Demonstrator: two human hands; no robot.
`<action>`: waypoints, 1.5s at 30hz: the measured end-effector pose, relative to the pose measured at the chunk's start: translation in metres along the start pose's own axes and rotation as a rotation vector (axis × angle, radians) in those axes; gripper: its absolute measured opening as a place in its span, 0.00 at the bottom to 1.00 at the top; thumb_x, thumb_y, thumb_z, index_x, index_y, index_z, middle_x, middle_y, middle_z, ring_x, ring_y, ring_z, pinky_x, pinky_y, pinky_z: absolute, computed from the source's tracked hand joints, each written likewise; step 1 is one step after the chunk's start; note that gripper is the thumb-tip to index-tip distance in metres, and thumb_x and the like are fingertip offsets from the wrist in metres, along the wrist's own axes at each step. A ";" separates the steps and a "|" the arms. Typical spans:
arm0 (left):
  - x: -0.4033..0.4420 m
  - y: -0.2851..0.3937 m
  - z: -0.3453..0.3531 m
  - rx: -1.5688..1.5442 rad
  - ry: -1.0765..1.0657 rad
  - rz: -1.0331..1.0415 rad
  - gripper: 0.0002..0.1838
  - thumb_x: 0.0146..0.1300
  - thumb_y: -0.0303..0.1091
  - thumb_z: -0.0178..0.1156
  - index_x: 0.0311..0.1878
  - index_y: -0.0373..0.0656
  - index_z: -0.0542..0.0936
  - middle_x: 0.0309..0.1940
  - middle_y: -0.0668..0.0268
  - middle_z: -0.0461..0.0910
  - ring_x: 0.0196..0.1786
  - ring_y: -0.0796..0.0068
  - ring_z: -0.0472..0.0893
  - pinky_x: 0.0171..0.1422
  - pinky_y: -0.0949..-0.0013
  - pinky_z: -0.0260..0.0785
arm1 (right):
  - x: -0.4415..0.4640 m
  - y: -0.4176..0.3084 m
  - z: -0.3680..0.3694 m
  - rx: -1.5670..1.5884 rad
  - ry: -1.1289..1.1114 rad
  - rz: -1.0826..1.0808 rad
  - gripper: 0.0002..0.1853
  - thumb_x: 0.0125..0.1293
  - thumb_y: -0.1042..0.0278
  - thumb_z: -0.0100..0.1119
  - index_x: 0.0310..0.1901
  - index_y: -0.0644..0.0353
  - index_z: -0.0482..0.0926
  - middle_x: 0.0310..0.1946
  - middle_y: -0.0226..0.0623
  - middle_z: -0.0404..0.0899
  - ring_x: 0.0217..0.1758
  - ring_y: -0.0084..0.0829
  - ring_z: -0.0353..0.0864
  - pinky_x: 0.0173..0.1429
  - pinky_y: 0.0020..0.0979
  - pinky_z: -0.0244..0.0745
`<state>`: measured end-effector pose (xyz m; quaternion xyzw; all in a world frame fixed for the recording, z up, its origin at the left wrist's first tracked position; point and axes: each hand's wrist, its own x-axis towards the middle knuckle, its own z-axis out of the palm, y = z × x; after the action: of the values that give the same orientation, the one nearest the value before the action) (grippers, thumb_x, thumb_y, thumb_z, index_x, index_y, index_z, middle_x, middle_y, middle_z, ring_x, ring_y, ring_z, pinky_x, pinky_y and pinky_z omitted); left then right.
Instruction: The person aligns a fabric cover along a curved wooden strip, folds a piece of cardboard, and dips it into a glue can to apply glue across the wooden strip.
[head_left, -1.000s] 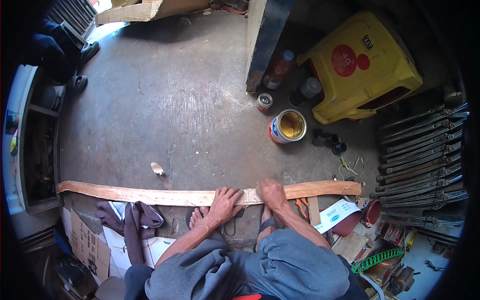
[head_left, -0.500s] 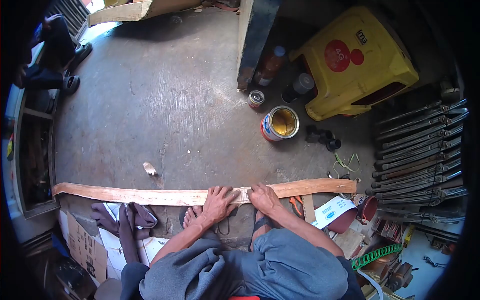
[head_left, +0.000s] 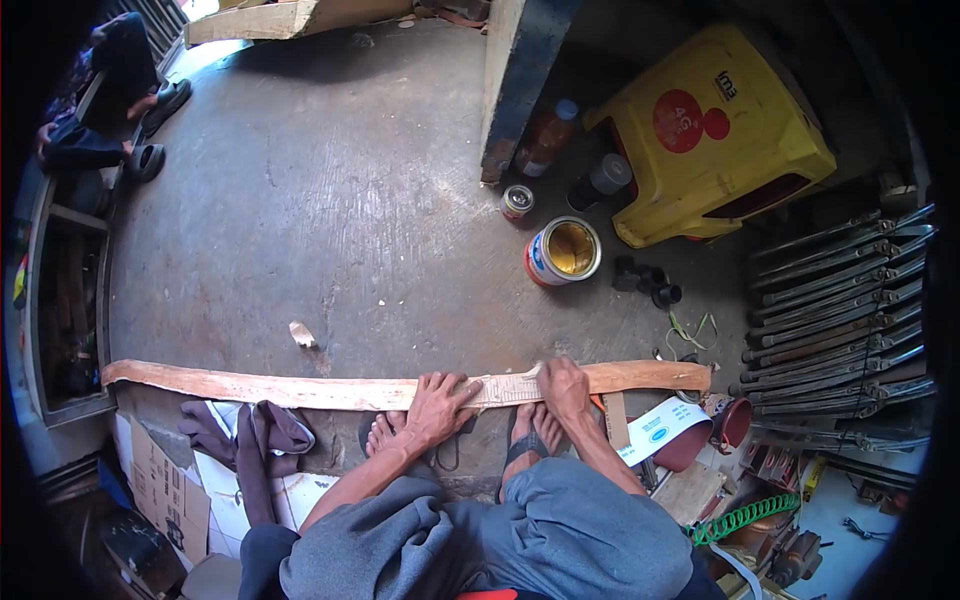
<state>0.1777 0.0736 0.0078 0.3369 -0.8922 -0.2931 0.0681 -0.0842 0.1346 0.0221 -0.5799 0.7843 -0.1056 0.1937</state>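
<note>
A long, pale brown strip [head_left: 270,388], wood-like in look, lies across the floor in front of my feet. My left hand [head_left: 437,408] rests flat on its middle, fingers slightly apart. To the right, my right hand [head_left: 565,388] is on the strip with its fingers curled together. Whatever it may pinch is too small to make out. Between the hands, the strip's surface shows fine cross lines. Under its near edge, my sandalled feet [head_left: 525,432] are visible.
An open can [head_left: 571,250], a small can [head_left: 517,202], bottles [head_left: 548,138] and a yellow stool [head_left: 715,130] stand at upper right. Metal bars [head_left: 845,320] are stacked at right. A dark cloth [head_left: 250,440] lies lower left. A seated person's legs [head_left: 100,145] show upper left.
Since half a second ago, my right hand has slid right along the strip, away from my left hand, and its fingers have curled. My left hand has stayed on the strip.
</note>
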 end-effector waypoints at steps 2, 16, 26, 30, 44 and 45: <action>0.001 -0.001 0.002 -0.002 0.016 0.018 0.26 0.65 0.50 0.67 0.66 0.58 0.81 0.58 0.63 0.78 0.58 0.59 0.75 0.66 0.53 0.64 | -0.007 -0.006 -0.006 0.062 -0.028 -0.045 0.10 0.67 0.67 0.61 0.42 0.66 0.83 0.38 0.52 0.82 0.42 0.54 0.84 0.48 0.48 0.82; 0.001 0.000 0.000 0.010 -0.006 0.017 0.27 0.65 0.50 0.67 0.67 0.58 0.81 0.59 0.63 0.77 0.60 0.59 0.74 0.66 0.53 0.64 | -0.005 -0.034 0.013 -0.240 -0.271 -0.524 0.08 0.59 0.73 0.58 0.34 0.69 0.83 0.35 0.50 0.83 0.42 0.47 0.87 0.40 0.45 0.87; 0.000 -0.002 0.002 0.014 0.019 0.002 0.26 0.64 0.49 0.68 0.66 0.58 0.82 0.59 0.63 0.77 0.59 0.58 0.74 0.65 0.52 0.64 | 0.003 0.054 -0.007 -0.192 0.123 0.231 0.05 0.58 0.71 0.62 0.28 0.64 0.82 0.31 0.49 0.83 0.38 0.48 0.85 0.41 0.47 0.81; 0.002 0.001 0.002 0.044 0.023 0.019 0.27 0.63 0.48 0.68 0.66 0.58 0.81 0.59 0.62 0.77 0.60 0.58 0.74 0.65 0.52 0.64 | -0.005 0.029 -0.023 -0.124 -0.040 -0.106 0.04 0.61 0.74 0.61 0.34 0.64 0.81 0.35 0.52 0.83 0.40 0.53 0.84 0.48 0.49 0.81; 0.002 0.000 0.002 0.007 -0.006 -0.005 0.26 0.65 0.50 0.67 0.67 0.59 0.81 0.59 0.63 0.77 0.60 0.58 0.74 0.66 0.52 0.64 | -0.011 -0.011 0.013 -0.274 -0.214 -0.439 0.07 0.58 0.74 0.58 0.33 0.69 0.82 0.38 0.48 0.83 0.41 0.44 0.86 0.45 0.43 0.86; 0.001 0.000 0.002 0.006 -0.008 -0.004 0.26 0.65 0.50 0.67 0.67 0.59 0.81 0.59 0.63 0.77 0.60 0.58 0.74 0.66 0.52 0.64 | -0.005 0.019 0.015 -0.315 -0.193 -0.293 0.07 0.59 0.74 0.58 0.33 0.68 0.82 0.37 0.48 0.83 0.41 0.45 0.86 0.45 0.43 0.85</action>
<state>0.1761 0.0736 0.0057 0.3379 -0.8925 -0.2920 0.0630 -0.0933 0.1460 0.0015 -0.7181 0.6763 0.0471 0.1574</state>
